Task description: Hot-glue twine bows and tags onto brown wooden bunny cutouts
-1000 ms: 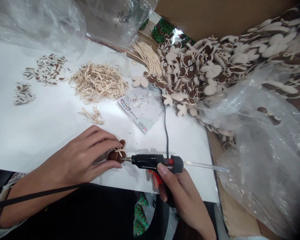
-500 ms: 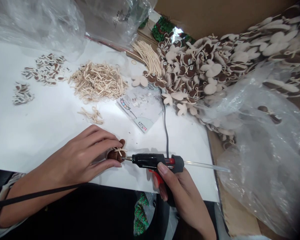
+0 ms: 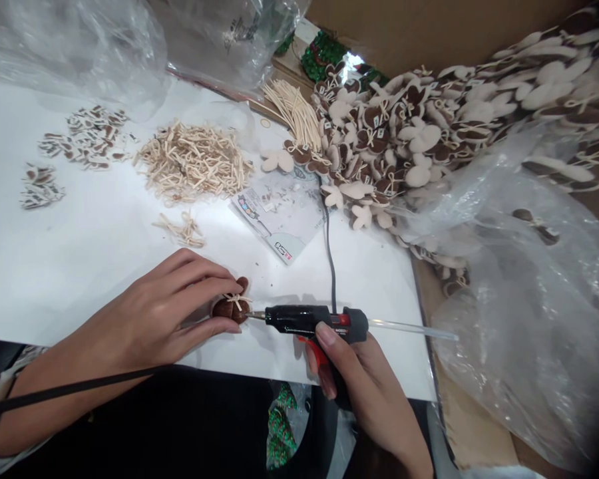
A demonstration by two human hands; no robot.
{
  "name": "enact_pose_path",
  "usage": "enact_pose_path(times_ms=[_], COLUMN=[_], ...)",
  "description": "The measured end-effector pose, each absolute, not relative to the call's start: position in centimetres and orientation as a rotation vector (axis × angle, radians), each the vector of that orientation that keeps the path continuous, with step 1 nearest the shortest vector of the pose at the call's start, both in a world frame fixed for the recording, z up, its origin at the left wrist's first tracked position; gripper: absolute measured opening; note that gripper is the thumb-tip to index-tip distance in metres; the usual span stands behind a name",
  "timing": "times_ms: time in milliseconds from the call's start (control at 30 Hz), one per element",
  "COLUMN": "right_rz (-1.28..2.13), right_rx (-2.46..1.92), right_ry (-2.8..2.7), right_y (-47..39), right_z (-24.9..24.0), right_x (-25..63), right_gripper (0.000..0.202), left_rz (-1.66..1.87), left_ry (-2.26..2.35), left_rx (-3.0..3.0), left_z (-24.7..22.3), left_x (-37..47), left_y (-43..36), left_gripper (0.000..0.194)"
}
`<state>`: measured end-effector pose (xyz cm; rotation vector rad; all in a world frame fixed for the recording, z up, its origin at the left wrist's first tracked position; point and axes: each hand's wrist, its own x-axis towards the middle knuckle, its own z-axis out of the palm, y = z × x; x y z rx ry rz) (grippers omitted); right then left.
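Observation:
Between the thumb and fingers of my left hand (image 3: pixel 180 309) is a small brown felt piece (image 3: pixel 237 309) with a cream string bow on it, held on the white table. My right hand (image 3: pixel 357 372) grips a black glue gun (image 3: pixel 299 320) with a red trigger. The metal nozzle points left and meets, or nearly meets, the brown piece just below the bow. A clear glue stick (image 3: pixel 414 327) juts out of the gun's back end. Part of the brown piece is hidden by my left fingers.
A pile of cream string bows (image 3: pixel 194 163) and small printed tags (image 3: pixel 97 136) lie on the white table (image 3: pixel 104 246). A printed sheet (image 3: pixel 279 216) is near the gun's cord (image 3: pixel 331 259). Brown-and-cream felt pieces (image 3: pixel 419 136) heap at right, beside a clear plastic bag (image 3: pixel 529 319).
Both hands stay almost in place. The nozzle has shifted very slightly against the brown piece, and the whole view has moved a little.

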<state>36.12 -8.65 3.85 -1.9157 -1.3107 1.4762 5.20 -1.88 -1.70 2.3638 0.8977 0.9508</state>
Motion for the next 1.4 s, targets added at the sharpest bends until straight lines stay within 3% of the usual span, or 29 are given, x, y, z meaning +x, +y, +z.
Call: enact_pose_path(times_ms=[700, 967, 1400], right_rz=[1.413, 1.398, 1.253], right_rx=[-1.918, -1.942, -1.773], right_ry=[-1.370, -1.362, -1.124], right_y=[-8.3, -8.2, -8.0], right_z=[3.9, 3.8, 1.4], right_x=[36.2, 36.1, 34.1], right_gripper=[0.078, 0.087, 0.087], left_rz=[0.965, 0.990, 0.926], left_ry=[0.917, 0.904, 0.913], left_rx=[2.302, 2.336, 2.354], left_z=[-1.7, -1.8, -1.8], left_x=[5.4, 5.4, 4.8], left_y=[-2.0, -2.1, -1.7], left_gripper=[0.022, 0.022, 0.036])
